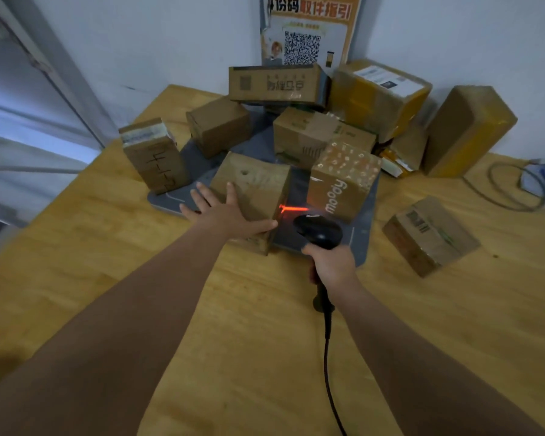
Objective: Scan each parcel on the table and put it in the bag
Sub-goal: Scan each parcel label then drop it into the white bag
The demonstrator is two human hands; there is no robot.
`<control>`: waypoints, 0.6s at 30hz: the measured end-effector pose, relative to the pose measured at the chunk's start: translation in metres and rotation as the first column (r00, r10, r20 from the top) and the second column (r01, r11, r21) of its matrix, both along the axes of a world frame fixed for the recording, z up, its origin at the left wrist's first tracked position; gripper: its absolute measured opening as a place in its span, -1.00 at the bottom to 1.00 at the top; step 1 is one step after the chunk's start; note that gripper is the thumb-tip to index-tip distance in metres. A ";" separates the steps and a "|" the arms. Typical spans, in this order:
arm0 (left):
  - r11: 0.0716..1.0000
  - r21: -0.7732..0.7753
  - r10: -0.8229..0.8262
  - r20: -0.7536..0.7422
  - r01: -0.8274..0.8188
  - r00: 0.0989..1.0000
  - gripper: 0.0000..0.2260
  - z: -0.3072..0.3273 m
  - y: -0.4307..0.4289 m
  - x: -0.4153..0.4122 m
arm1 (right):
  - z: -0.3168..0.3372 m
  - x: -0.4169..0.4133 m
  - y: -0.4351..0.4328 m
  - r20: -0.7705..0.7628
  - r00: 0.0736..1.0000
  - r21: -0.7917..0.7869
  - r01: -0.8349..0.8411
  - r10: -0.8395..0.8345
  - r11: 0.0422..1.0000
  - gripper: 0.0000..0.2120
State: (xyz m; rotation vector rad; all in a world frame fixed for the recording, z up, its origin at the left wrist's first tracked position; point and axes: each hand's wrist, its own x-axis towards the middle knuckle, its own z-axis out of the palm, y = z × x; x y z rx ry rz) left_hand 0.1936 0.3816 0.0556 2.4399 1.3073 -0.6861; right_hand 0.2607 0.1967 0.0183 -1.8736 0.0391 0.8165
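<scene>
left hand [224, 214] rests on a brown parcel [258, 184], fingers [202, 192] spread; parcel on a grey mat [361, 243] toward the far edge of the desk [107, 247]; right hand [331, 265], fingers curled round a black scanner [318, 231]; red beam [293, 209] on the parcel's side
</scene>
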 end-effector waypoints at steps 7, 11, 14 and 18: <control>0.999 -0.052 0.020 0.130 -0.013 0.991 0.08 0.003 -0.010 -0.005 | 0.010 -0.030 -0.020 -0.063 0.994 0.130 0.099 -0.092 0.987 -0.84; 0.986 -0.156 0.094 0.240 -0.057 0.966 0.09 0.002 -0.027 -0.036 | 0.010 -0.058 -0.045 -0.182 0.975 0.222 0.164 -0.124 0.961 -0.90; 0.836 -0.517 0.417 0.382 -0.183 0.825 -0.06 0.006 -0.047 -0.066 | 0.013 -0.073 -0.061 -0.253 0.945 0.255 0.273 -0.208 0.928 -0.94; 0.420 -0.900 0.694 0.240 -0.111 0.679 -0.56 0.012 -0.074 -0.109 | 0.022 -0.084 -0.079 -0.270 0.915 0.328 0.380 -0.300 0.865 -0.91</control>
